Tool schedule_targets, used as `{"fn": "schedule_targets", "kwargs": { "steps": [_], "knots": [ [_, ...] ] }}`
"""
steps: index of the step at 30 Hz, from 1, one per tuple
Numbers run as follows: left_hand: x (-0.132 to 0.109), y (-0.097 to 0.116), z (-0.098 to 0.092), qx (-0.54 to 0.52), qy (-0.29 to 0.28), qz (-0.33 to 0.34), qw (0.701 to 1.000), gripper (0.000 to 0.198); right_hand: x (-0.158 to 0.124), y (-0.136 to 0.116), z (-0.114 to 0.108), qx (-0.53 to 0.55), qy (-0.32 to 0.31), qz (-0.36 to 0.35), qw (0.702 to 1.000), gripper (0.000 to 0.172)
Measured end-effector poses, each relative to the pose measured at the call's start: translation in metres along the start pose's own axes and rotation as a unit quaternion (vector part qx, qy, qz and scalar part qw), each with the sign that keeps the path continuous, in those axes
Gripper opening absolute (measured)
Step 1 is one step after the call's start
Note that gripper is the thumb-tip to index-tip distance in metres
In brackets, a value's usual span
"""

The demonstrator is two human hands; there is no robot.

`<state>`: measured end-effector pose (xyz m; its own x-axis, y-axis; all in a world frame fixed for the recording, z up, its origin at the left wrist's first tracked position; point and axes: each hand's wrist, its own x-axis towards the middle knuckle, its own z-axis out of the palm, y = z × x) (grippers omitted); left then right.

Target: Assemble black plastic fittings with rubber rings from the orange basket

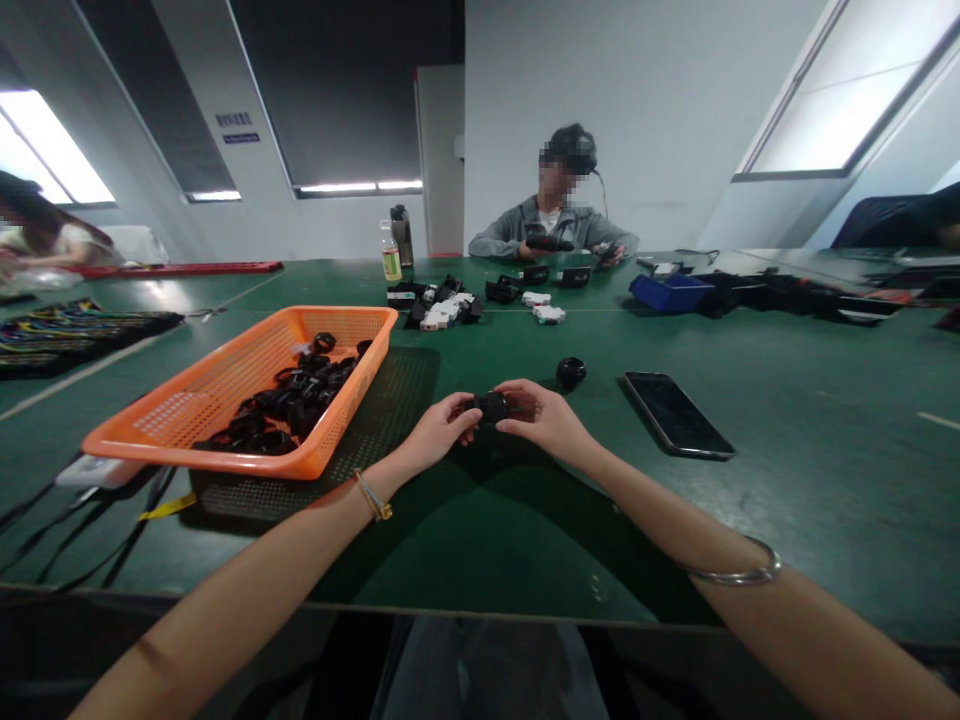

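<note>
My left hand (439, 428) and my right hand (541, 415) meet over the green table (787, 400), a little above its surface. Both pinch a small black plastic part (493, 406) between their fingertips, one hand on each side of it. A second black round part (571, 372) lies on the table just beyond my right hand. To my left stands an orange basket (187, 415) holding several black ring-shaped parts (292, 400).
A black phone (677, 413) lies face up right of my hands. Across the table a person (553, 215) sits handling black and white parts (450, 305). A bottle (390, 255), a blue tray (670, 292), cables (90, 540) and another person at far left (37, 235) are also in view.
</note>
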<state>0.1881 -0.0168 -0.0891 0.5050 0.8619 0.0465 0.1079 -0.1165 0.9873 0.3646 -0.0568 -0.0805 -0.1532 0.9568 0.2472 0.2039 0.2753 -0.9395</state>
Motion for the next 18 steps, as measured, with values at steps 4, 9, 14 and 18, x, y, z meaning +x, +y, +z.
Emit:
{"fn": "schedule_targets", "kwargs": {
  "steps": [4,9,14,18],
  "knots": [
    [0.0010,-0.0012,-0.0020,-0.024,0.003,-0.016,1.000,0.033,-0.0016,-0.0010,-0.0008,-0.009,0.008,-0.032,0.999,0.040],
    [0.0015,-0.0024,-0.0027,-0.088,0.016,-0.026,0.996,0.040,-0.0016,0.0000,-0.0005,-0.021,0.034,-0.053,0.998,0.038],
    [-0.0001,-0.0008,-0.0023,-0.103,0.025,-0.039,0.994,0.041,-0.0012,-0.0010,0.0002,-0.024,0.038,-0.017,0.999,0.039],
    [-0.0011,-0.0005,-0.0035,-0.108,0.026,-0.036,0.993,0.042,-0.0011,-0.0018,0.0004,-0.037,0.044,-0.005,0.998,0.039]
  ]
}}
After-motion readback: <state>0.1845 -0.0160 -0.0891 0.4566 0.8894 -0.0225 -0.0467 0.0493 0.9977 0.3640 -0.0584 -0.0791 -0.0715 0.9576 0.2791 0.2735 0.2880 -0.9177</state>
